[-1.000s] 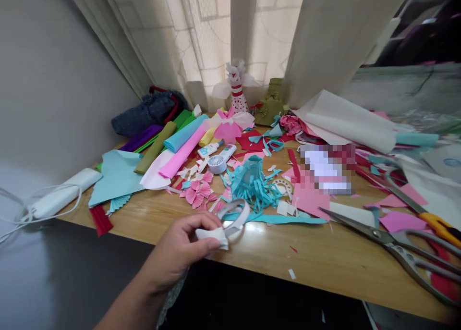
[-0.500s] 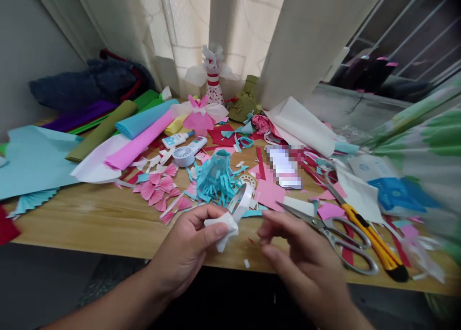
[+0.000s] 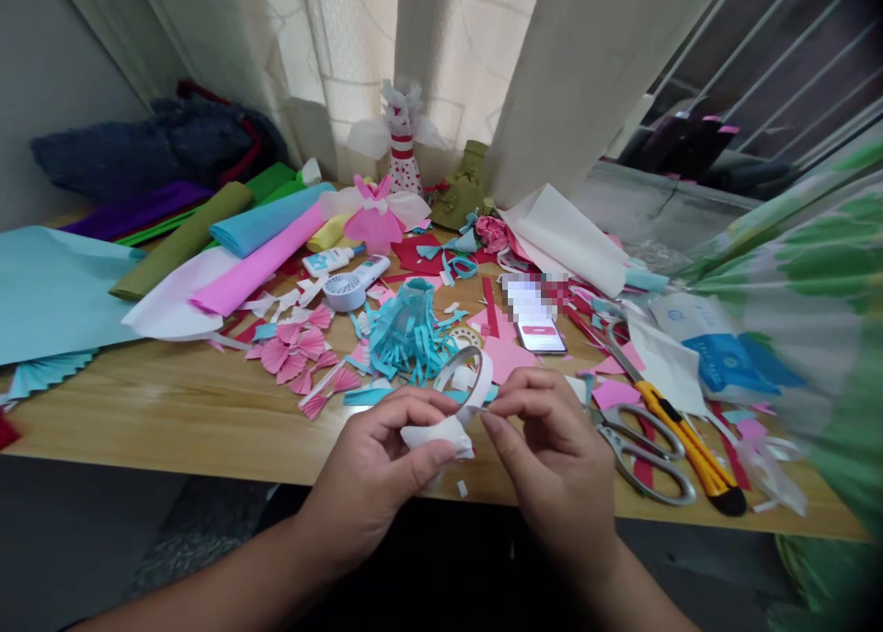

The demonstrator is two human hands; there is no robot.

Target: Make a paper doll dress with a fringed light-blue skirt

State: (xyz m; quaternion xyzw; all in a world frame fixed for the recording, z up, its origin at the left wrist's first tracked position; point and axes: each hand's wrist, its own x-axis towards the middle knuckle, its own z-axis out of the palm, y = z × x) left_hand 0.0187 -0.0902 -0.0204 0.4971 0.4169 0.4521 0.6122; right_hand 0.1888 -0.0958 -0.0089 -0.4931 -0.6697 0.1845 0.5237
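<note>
My left hand (image 3: 376,471) is closed around a small folded piece of white paper (image 3: 436,435), pinched between thumb and fingers. A roll of white tape (image 3: 481,385) stands on edge just beyond those fingertips, and how it is supported is hidden. Close to the roll's lower edge, my right hand (image 3: 552,448) is closed in a pinch; what lies between its thumb and index finger is too small to make out. Behind the roll sits a turquoise fringed paper piece (image 3: 402,330). Silver scissors (image 3: 648,457) lie beside my right hand, partly covered by it.
A yellow box cutter (image 3: 690,448) lies at right, near a blue-and-white packet (image 3: 717,347). A phone (image 3: 533,315), a small fan (image 3: 345,290) and a glue bottle (image 3: 329,261) lie among paper scraps. Rolled coloured paper (image 3: 258,255) covers the left; pink fan-folded pieces (image 3: 293,347) sit nearer.
My right hand has moved in to the tape roll and its fingers have closed to a pinch. My left hand, the white paper and the roll have shifted slightly right. The view has turned a little.
</note>
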